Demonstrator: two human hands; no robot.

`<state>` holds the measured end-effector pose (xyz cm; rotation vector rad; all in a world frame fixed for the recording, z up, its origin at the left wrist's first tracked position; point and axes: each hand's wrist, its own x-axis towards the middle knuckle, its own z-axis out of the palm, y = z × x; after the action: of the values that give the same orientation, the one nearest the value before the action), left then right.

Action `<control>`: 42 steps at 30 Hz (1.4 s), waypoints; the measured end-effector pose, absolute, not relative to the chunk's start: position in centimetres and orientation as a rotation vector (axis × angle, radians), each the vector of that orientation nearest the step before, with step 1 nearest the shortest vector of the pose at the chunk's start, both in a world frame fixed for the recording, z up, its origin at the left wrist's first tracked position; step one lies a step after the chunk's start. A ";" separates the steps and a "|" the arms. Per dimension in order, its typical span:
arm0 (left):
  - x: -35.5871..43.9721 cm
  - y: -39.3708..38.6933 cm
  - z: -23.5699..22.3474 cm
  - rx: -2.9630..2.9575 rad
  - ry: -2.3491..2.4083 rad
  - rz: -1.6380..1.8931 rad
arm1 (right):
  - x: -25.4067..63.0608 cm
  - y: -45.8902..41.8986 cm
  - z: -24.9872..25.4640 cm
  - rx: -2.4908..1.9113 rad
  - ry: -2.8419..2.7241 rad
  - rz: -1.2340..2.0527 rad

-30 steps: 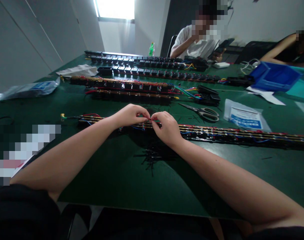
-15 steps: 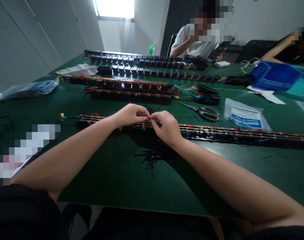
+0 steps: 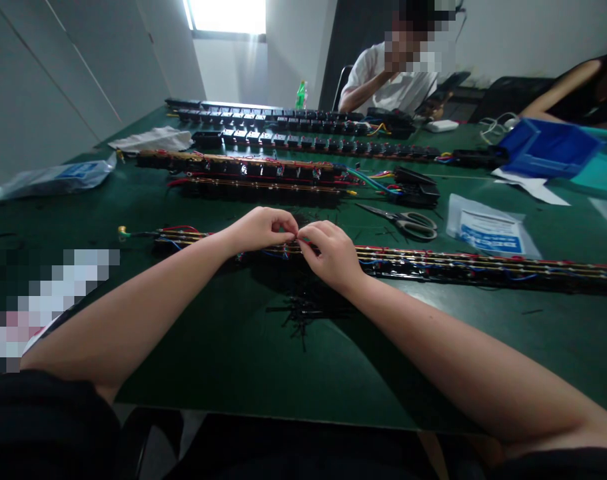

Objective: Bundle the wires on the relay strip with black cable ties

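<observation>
A long black strip assembly point(image 3: 448, 265) with brass-coloured rods and red and blue wires lies across the table before me. Over its left half, my left hand point(image 3: 263, 229) is closed, thumb and forefinger pinched. My right hand point(image 3: 332, 255) meets it there, also in a pinch, with the fingertips of both hands almost touching. Whatever lies between the fingertips is too small to make out. Just in front of the assembly is a small pile of thin black strips point(image 3: 308, 310). Behind my right hand lie scissors point(image 3: 408, 222) with grey handles, closed.
Farther back, several similar wired assemblies point(image 3: 243, 163) lie side by side. A clear plastic bag point(image 3: 488, 227) with a blue label is at right, another bag point(image 3: 78, 175) at left. Beyond stand a blue bin point(image 3: 548, 150) and a green bottle point(image 3: 300, 95). Two people sit across the table.
Both hands keep nearly the same pinched pose over the assembly. The view has shifted very slightly. At the back, the seated person in white has moved their head a little.
</observation>
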<state>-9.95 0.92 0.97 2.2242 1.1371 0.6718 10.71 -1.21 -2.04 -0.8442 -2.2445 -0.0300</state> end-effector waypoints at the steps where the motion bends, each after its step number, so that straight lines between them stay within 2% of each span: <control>1: -10.0 0.9 0.9 2.223 1.136 0.672 | 10.7 -1.2 -2.0 -0.839 -2.248 -0.038; 20: -10.1 0.9 0.7 2.172 1.134 0.656 | 10.5 -1.4 -2.1 -0.900 -2.259 -0.120; 42: -9.9 0.9 1.1 2.169 1.094 0.589 | 10.7 -1.2 -2.0 -0.850 -2.250 -0.001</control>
<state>-9.91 0.86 1.08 2.1693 1.0945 0.5894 10.74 -1.17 -1.99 -0.8497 -2.2500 -0.0010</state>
